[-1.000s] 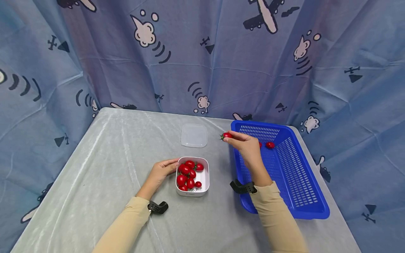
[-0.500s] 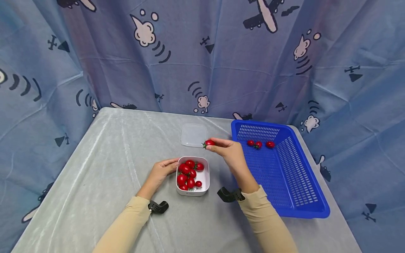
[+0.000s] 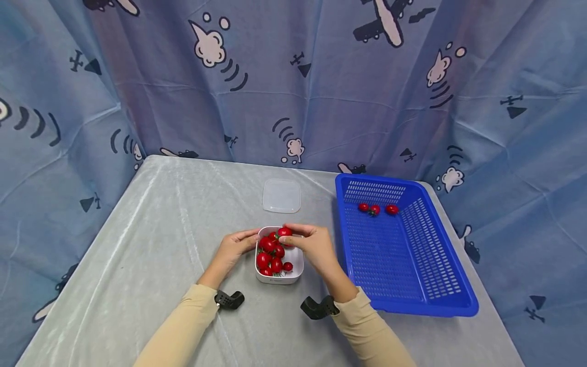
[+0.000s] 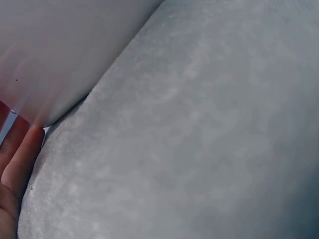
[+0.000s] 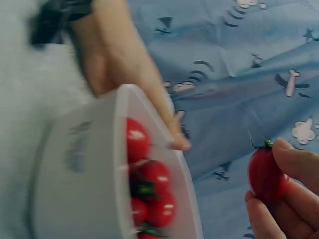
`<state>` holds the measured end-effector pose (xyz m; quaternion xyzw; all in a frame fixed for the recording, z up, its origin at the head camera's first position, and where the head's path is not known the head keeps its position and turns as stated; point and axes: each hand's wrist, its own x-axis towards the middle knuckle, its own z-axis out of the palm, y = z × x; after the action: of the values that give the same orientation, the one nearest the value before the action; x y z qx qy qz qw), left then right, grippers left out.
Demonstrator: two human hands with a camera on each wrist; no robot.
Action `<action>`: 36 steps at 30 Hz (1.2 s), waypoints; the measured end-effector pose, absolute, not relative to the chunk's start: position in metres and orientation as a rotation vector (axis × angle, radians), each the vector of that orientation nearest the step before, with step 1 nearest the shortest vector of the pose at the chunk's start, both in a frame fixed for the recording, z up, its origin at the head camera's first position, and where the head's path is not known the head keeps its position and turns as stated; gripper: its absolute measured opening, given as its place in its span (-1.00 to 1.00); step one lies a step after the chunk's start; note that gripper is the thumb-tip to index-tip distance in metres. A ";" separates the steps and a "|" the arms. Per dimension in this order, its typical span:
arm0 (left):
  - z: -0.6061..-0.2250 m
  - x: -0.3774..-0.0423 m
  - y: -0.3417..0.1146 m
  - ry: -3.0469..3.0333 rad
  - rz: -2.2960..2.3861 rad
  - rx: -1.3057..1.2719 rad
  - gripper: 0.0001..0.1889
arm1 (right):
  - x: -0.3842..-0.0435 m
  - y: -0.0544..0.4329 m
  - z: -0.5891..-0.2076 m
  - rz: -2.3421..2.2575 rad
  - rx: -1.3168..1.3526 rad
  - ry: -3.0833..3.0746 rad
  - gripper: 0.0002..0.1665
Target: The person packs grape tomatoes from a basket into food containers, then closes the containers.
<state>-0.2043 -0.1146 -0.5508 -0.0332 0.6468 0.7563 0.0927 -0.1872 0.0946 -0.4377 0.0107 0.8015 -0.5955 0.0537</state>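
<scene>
A white square container [image 3: 291, 279] holds several small red tomatoes [image 3: 276, 264] with green stems, mostly gathered at its left side. My left hand [image 3: 231, 253] holds the container at its back left corner; in the left wrist view fingers [image 4: 22, 157] lie against the outer wall. Over the back right part of the container, my right hand [image 3: 316, 247] pinches a cherry tomato [image 5: 266, 174] between thumb and fingers. In the right wrist view this tomato is fully visible, stem upward, apart from the others.
A blue perforated basket [image 3: 346, 244] stands at the right, with several cherry tomatoes [image 3: 392, 209] toward its back. Behind the container, a clear flat lid [image 3: 282, 196] lies on the grey cloth-covered table [image 3: 151, 255]. A patterned blue curtain [image 3: 257, 102] hangs beyond the table.
My right hand has carried the cherry tomato left and nearer from the basket's edge, past the lid, to above the container. The left hand and the container have stayed in place.
</scene>
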 end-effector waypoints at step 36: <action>-0.549 -0.204 -0.113 1.920 2.252 -0.093 -0.57 | -0.173 0.085 -0.464 -1.562 -0.130 2.595 -0.51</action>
<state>-0.2036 -0.1133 -0.5492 -0.0314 0.6458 0.7575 0.0900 -0.1727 0.0853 -0.4636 -0.0428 0.8547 -0.5145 0.0550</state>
